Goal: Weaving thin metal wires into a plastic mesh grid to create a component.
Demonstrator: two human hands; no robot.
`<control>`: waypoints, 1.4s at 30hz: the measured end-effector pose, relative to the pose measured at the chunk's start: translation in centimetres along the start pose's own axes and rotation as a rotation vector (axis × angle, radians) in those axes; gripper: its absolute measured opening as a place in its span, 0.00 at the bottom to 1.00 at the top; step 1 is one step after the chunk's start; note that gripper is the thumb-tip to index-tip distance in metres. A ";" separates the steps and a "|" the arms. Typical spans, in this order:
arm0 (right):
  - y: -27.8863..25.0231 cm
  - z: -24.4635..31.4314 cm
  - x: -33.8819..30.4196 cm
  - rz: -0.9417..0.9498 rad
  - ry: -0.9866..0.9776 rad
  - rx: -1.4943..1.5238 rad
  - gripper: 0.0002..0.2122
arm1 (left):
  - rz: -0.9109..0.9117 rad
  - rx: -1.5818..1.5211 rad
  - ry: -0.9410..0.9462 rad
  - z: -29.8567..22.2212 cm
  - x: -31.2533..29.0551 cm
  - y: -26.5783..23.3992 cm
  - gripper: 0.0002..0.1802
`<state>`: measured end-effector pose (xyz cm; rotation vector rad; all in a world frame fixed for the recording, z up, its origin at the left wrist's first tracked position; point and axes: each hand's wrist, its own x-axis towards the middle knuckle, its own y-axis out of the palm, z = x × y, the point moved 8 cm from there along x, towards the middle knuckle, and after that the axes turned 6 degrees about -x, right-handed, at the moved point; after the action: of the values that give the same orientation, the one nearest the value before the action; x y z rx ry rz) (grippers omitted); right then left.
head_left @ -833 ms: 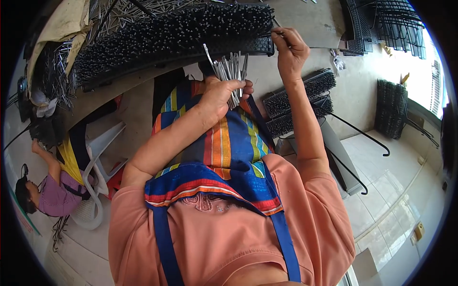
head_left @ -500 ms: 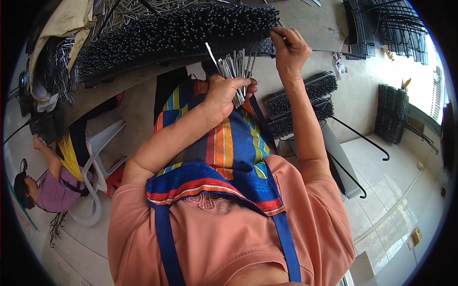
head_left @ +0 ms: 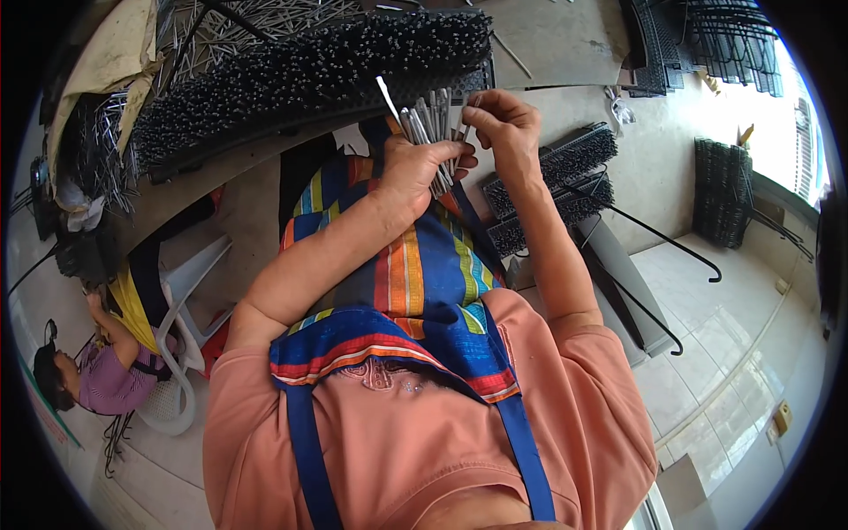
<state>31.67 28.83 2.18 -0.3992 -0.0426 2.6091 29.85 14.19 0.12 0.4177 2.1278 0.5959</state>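
Hold firm the bundle [head_left: 422, 126] gripped in the left hand [head_left: 412, 177], above the apron [head_left: 408, 274] and near the rack [head_left: 327, 75]; guide the single rod [head_left: 464, 124] pinched in the right hand [head_left: 507, 130] lengthwise, without jostling others

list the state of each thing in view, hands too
left hand, closed around rods
right hand, pinching a thin rod beside them
rods, bunched, tops uneven
loose rods, heaped in a tangle
black rack, densely bristled
apron, worn
plastic bag, crumpled
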 end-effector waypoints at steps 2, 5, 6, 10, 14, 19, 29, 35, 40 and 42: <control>-1.3 0.1 0.4 -0.097 -0.030 0.240 0.02 | -0.052 0.020 0.029 0.0 0.2 -0.7 0.06; -4.5 3.2 1.8 -0.390 -0.328 0.147 0.02 | -0.140 0.050 0.046 -0.2 0.3 -1.8 0.05; -5.1 3.9 2.5 -0.435 -0.425 0.111 0.03 | -0.170 0.058 0.030 -0.1 0.1 -2.0 0.05; -5.1 4.7 4.2 -0.477 -0.544 -0.001 0.03 | -0.086 0.128 0.057 -0.5 0.1 -1.0 0.10; -3.8 4.1 4.4 -0.441 -0.581 -0.289 0.02 | -0.056 0.092 0.050 -0.5 0.4 -0.5 0.07; -1.7 5.9 2.2 -0.492 -0.790 -0.942 0.05 | -0.032 0.132 0.011 -0.1 0.7 -0.8 0.07; 0.1 -1.2 -0.4 0.190 0.147 0.133 0.04 | 0.150 0.077 -0.071 -0.1 -0.5 0.8 0.09; -4.0 2.0 0.5 -0.338 -0.238 0.167 0.02 | -0.064 0.119 -0.014 0.0 0.2 -2.7 0.05; -4.7 4.6 2.6 -0.517 -0.579 -0.206 0.02 | -0.036 0.131 0.039 -0.6 -0.5 -2.9 0.07; -4.4 4.8 2.7 -0.559 -0.645 -0.424 0.02 | -0.040 0.115 0.024 -0.6 -0.5 -3.3 0.07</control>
<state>30.12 34.17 6.54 0.2994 -0.8078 2.0490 29.33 11.05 -1.07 0.4320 2.1948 0.4591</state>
